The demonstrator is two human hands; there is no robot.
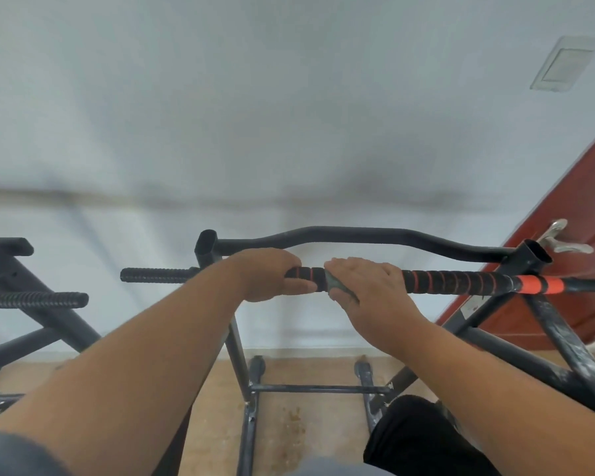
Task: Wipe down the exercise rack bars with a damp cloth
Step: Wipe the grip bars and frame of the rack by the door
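Exercise rack (560, 341): black tubular frame, standing on a tan floor (310, 365) against a pale wall (289, 115); a red door (571, 214) is showing at right. A curved rear bar (358, 232) is running across the top. In front of it, the wrapped bar (461, 280), black foam with orange spiral bands, is spanning the uprights. This is the bar being worked.

Risks, as judged from here: the cloth is bunched small, so it is likely covering only part of the bar's circumference; the far and under sides could be missed unless the grip rotates. The spiral wrap is ridged, and a damp cloth could snag on a band edge or lift the orange tape near the right upright. Both arms are reaching forward, so leaning weight on the bar could shift the frame.

Left hand (272, 274): fingers are curling over the top of the wrapped bar, thumb beneath, gripping it bare, apparently steadying.

Right hand (364, 281): just beside the left, not touching it. Fingers are lying over the bar, pressing the cloth against it.

Cloth (337, 285): grey-green, only a small fold is showing under the right palm, wrapped against the bar between the two hands.
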